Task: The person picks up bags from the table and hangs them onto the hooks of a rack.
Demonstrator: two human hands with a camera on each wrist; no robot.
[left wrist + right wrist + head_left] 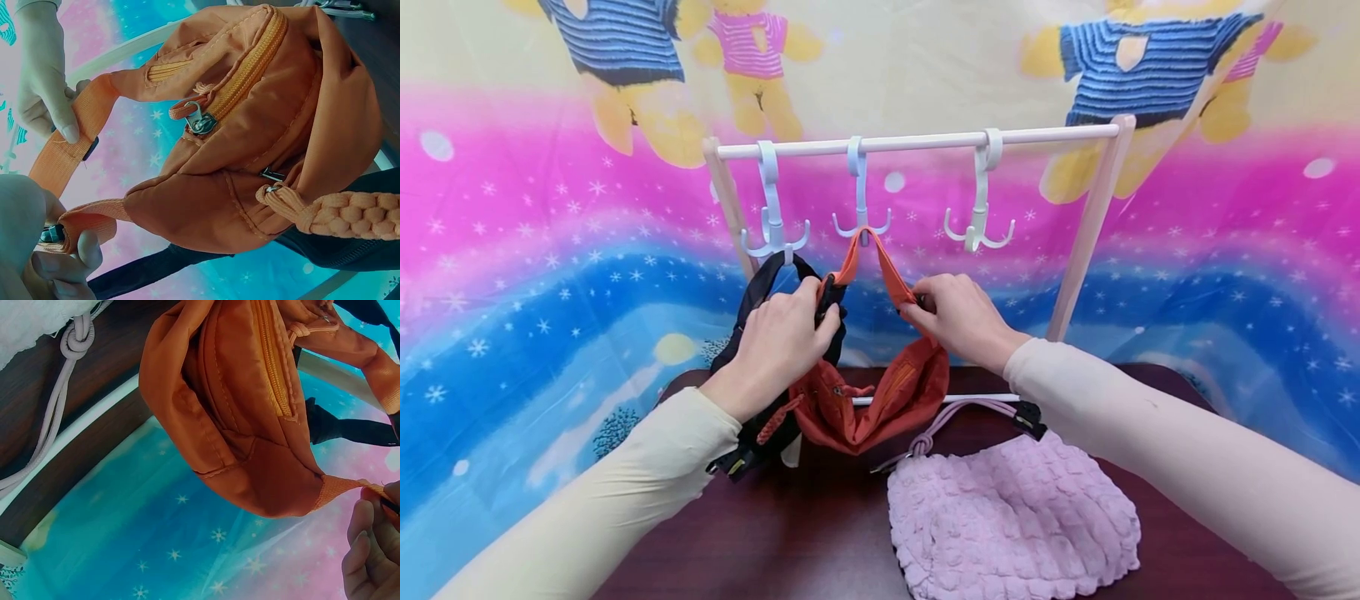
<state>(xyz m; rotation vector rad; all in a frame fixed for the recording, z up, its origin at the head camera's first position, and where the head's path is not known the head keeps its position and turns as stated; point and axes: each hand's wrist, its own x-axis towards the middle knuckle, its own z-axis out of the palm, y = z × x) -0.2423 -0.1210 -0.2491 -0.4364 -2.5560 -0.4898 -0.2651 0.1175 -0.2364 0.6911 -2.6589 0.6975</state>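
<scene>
An orange waist bag [865,408] hangs below the middle hook [861,196], the top of its strap [892,271] at the hook's front prong. Whether the strap is fully seated there, I cannot tell. My left hand [778,337] pinches the strap's left side by a black buckle [830,298]. On the other side, my right hand [962,321] holds the strap between thumb and fingers beside a black slider [91,149]. The left wrist view shows the bag's zipper [250,65] and a braided orange pull [356,215].
A black bag [756,308] hangs from the left hook [769,200], partly behind my left hand. The right hook [980,192] shares the white rail [917,143]. On the dark table [737,533] lies a pink puffy bag [1015,517] with a cord strap.
</scene>
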